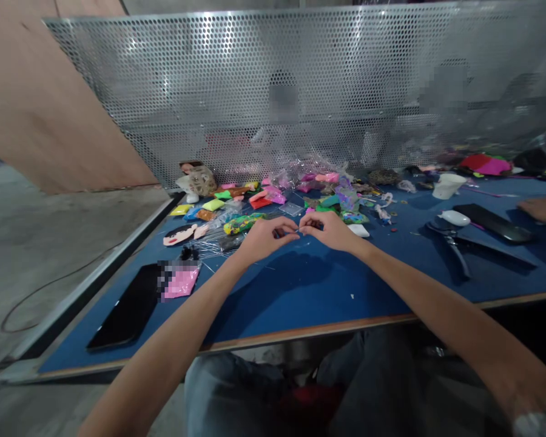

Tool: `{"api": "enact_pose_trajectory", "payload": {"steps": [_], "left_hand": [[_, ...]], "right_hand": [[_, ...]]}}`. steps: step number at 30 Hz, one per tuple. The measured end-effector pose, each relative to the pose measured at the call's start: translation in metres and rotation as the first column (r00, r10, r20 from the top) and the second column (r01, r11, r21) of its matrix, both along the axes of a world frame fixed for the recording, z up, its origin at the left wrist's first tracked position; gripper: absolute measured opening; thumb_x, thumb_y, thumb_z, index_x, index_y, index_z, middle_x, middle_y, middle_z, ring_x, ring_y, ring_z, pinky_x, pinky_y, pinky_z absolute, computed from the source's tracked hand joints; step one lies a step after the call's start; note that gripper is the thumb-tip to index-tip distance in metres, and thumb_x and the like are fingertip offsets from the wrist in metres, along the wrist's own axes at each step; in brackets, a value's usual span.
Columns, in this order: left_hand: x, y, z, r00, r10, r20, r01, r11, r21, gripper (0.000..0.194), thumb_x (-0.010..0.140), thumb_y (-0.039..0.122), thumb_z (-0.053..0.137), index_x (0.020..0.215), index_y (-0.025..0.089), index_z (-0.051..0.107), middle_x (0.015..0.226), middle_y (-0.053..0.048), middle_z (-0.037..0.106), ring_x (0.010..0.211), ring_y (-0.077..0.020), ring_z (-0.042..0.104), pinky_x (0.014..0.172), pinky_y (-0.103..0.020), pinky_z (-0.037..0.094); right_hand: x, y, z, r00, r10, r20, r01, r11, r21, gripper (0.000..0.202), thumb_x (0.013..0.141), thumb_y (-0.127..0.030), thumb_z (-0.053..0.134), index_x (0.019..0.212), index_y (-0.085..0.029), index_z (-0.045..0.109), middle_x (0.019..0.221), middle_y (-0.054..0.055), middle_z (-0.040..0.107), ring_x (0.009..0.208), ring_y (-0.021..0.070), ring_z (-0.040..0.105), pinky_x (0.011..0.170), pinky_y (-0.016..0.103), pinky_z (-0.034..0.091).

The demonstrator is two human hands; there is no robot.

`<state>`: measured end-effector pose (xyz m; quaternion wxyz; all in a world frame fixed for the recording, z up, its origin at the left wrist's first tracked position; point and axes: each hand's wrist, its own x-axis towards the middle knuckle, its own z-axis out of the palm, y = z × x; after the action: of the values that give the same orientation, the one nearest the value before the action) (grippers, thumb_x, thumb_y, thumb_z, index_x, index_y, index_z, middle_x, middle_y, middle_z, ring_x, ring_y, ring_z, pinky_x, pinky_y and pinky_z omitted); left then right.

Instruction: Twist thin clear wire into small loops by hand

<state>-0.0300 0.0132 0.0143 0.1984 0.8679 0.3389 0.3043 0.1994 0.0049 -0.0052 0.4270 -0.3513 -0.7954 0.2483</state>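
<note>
Over the middle of the blue table [291,297], my two hands meet fingertip to fingertip. My left hand [269,235] is closed in a pinch, and my right hand [326,229] pinches from the other side. Whatever lies between the fingers is too small to make out. Just beyond my left hand lies a green and yellow patterned packet [243,224]. Thin wires or sticks [209,246] are spread to its left. A white lump [358,230] rests beside my right hand.
A black phone [126,306] and a pink packet [181,281] lie at left. Colourful clay packets [213,204] crowd the back, before a perforated metal panel [236,79]. Pliers [450,243], a black case [494,223] and a white cup [448,186] are at right, near another person's hand [542,208].
</note>
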Motion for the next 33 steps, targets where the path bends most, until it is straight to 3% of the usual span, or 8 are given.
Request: {"api": "enact_pose_trajectory", "payload": {"steps": [11,14,17,22,24,27,30,33], "left_hand": [[-0.012,0.020,-0.007,0.979,0.112,0.172,-0.101,0.992,-0.073,0.039,0.095,0.044,0.059,0.123,0.018,0.066,0.109,-0.008,0.074,0.075,-0.0140,0.070,0.072,-0.026,0.054],[-0.025,0.029,-0.003,0.981,0.168,-0.095,-0.164,0.985,0.048,0.036,0.093,0.051,0.060,0.104,0.019,0.073,0.097,-0.006,0.076,0.074,-0.0152,0.066,0.068,-0.025,0.047],[-0.036,0.038,-0.004,0.895,0.031,-0.444,-0.048,0.999,-0.027,0.033,0.082,0.055,0.072,0.092,0.023,0.075,0.087,-0.003,0.075,0.074,-0.0169,0.064,0.064,-0.024,0.041],[-0.037,0.044,-0.013,0.874,-0.123,-0.469,0.053,0.986,-0.160,0.025,0.090,0.044,0.063,0.098,0.023,0.073,0.093,-0.003,0.074,0.076,-0.0165,0.065,0.068,-0.025,0.042],[-0.036,0.044,-0.015,0.875,-0.111,-0.471,0.057,0.990,-0.127,0.023,0.090,0.041,0.062,0.095,0.022,0.073,0.091,-0.004,0.073,0.076,-0.0170,0.064,0.069,-0.026,0.042],[-0.034,0.043,-0.015,0.874,-0.127,-0.468,0.088,0.991,-0.106,0.021,0.090,0.038,0.060,0.094,0.021,0.073,0.089,-0.004,0.072,0.076,-0.0171,0.064,0.069,-0.026,0.043],[-0.033,0.041,-0.013,0.877,-0.156,-0.455,0.121,0.987,-0.105,0.022,0.091,0.038,0.059,0.096,0.021,0.073,0.089,-0.003,0.072,0.076,-0.0165,0.064,0.069,-0.025,0.043],[-0.033,0.039,-0.012,0.884,-0.099,-0.456,0.094,0.995,-0.033,0.024,0.093,0.039,0.057,0.100,0.021,0.073,0.094,-0.004,0.072,0.078,-0.0171,0.064,0.070,-0.026,0.042]], "right_hand": [[0.016,0.024,-0.013,0.944,-0.198,-0.263,0.150,0.970,-0.191,0.030,0.084,-0.047,0.071,0.087,-0.017,0.067,0.073,0.004,0.070,0.053,0.0120,0.059,0.051,0.026,0.048],[0.024,0.032,-0.013,0.869,-0.305,-0.389,0.223,0.944,-0.243,0.032,0.080,-0.049,0.074,0.085,-0.018,0.067,0.066,0.002,0.067,0.049,0.0118,0.057,0.045,0.024,0.046],[0.029,0.040,-0.012,0.796,-0.390,-0.462,0.283,0.916,-0.285,0.032,0.078,-0.048,0.076,0.083,-0.019,0.066,0.057,-0.001,0.060,0.048,0.0127,0.057,0.045,0.025,0.048],[0.024,0.045,-0.012,0.734,-0.309,-0.605,0.127,0.938,-0.324,0.034,0.085,-0.044,0.069,0.110,-0.021,0.065,0.099,0.007,0.075,0.094,0.0208,0.073,0.085,0.037,0.061],[0.022,0.042,-0.014,0.828,-0.245,-0.505,0.107,0.952,-0.286,0.038,0.090,-0.043,0.064,0.121,-0.021,0.063,0.112,0.010,0.074,0.102,0.0221,0.071,0.091,0.041,0.059],[0.018,0.035,-0.020,0.988,-0.154,-0.026,0.153,0.987,-0.044,0.035,0.092,-0.037,0.062,0.123,-0.021,0.067,0.119,0.011,0.072,0.106,0.0244,0.068,0.097,0.046,0.053],[0.010,0.029,-0.025,0.901,-0.179,0.396,0.090,0.968,0.234,0.023,0.096,-0.030,0.058,0.113,-0.021,0.072,0.124,0.011,0.069,0.120,0.0290,0.057,0.106,0.050,0.040],[0.000,0.028,-0.030,0.770,-0.316,0.555,0.133,0.930,0.344,0.020,0.097,-0.035,0.059,0.104,-0.020,0.071,0.124,0.014,0.064,0.120,0.0325,0.050,0.100,0.049,0.036]]}}
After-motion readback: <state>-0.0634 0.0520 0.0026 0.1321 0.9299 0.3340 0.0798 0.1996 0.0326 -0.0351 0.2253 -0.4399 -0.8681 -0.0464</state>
